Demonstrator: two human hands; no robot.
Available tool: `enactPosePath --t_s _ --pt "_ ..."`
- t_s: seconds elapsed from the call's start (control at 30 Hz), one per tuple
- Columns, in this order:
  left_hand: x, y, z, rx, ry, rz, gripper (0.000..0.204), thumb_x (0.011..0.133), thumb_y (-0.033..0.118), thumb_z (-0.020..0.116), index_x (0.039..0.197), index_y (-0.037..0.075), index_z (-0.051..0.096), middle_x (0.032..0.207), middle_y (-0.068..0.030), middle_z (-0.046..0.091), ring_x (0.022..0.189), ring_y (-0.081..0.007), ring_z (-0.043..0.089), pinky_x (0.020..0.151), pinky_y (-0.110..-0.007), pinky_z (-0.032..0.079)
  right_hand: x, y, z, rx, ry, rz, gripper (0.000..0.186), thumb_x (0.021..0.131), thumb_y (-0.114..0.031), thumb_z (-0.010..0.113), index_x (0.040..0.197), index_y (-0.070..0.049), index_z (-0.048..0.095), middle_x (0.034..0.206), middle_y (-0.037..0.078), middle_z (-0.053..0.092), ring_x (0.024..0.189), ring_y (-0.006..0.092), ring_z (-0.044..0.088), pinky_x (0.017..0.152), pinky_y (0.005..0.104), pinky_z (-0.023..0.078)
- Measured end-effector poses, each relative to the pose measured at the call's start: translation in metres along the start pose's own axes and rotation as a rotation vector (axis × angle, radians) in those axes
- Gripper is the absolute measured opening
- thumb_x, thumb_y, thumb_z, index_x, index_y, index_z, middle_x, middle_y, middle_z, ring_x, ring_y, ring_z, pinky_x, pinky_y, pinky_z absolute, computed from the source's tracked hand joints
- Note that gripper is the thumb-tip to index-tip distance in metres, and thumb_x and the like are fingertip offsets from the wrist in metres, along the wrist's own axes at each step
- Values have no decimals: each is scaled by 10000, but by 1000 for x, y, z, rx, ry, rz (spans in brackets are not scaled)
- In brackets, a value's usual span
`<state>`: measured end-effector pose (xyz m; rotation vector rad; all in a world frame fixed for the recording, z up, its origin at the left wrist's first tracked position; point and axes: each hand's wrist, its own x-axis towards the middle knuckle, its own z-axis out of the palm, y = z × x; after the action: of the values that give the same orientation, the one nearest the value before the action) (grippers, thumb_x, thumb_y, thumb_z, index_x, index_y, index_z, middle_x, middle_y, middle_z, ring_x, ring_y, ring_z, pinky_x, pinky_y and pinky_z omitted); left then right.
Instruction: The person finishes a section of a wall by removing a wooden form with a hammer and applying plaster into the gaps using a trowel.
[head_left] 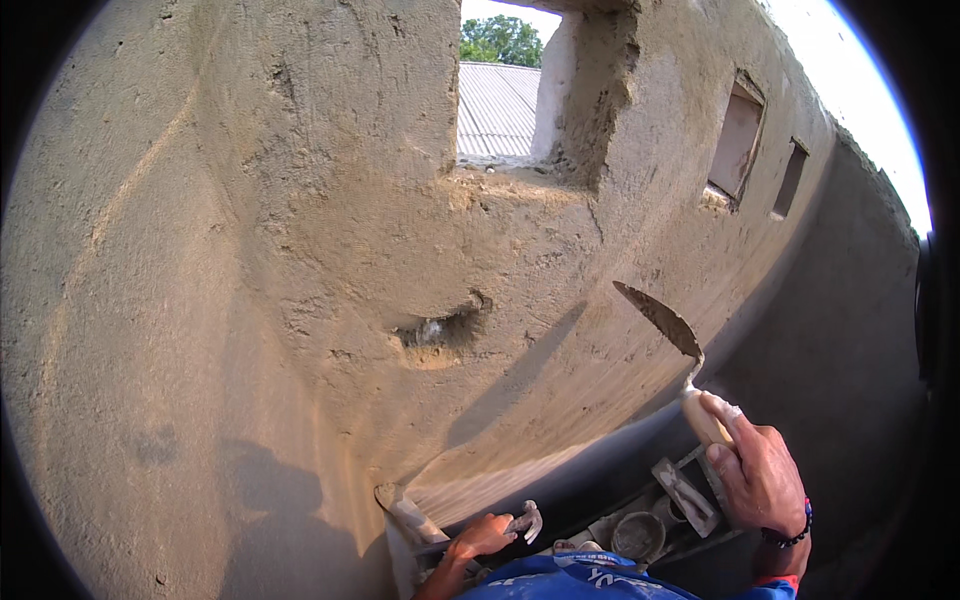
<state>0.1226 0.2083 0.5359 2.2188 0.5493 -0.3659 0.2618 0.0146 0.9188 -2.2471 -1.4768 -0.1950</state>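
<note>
My right hand (755, 470) grips the wooden handle of a pointed trowel (660, 320); its mortar-smeared blade is raised at the right, in front of the rough plastered wall (300, 230). Down at the lower middle, my left hand (480, 538) is wrapped round a claw hammer (528, 520), its metal head pointing right. Between and above the two hands is a jagged recess (440, 330) in the plaster.
An open window (495, 110) shows a metal roof and tree. Two smaller openings (735, 140) sit farther right, near a shaded wall (850, 320). Below are a ledge or platform with a bucket (637, 535) and a float (685, 495), and a pale pipe-like object (410, 510) in the corner.
</note>
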Motion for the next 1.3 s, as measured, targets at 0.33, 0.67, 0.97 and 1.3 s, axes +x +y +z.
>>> enactPosePath --t_s 0.33,0.67,0.97,1.3 --pt "3 -46 17 -19 60 -81 422 869 392 605 1085 30 630 1035 -229 670 1038 -387 623 891 -473 476 46 -25 -47 -450 460 -269 749 586 144 520 1309 -49 550 829 160 573 676 328 574 630 403 481" --pt "8 -49 26 -6 79 7 436 874 399 607 1104 29 624 1047 -244 664 1033 -409 620 889 -491 479 186 -43 -119 -1055 580 -255 519 834 6 668 1303 -206 604 874 94 645 837 216 604 796 370 527" --pt "-1 -49 31 -43 59 -29 472 885 398 596 1182 30 593 1089 -254 652 1087 -440 585 933 -511 461 202 -61 -79 -1146 450 -549 207 867 35 585 972 -82 720 691 108 663 659 183 664 653 337 568" --pt "9 -37 26 -49 -12 3 464 888 380 602 1192 29 591 1117 -240 652 1111 -416 585 931 -511 460 208 -41 -129 -1226 552 -383 437 798 66 682 1191 -125 673 894 156 712 775 215 685 719 347 577"
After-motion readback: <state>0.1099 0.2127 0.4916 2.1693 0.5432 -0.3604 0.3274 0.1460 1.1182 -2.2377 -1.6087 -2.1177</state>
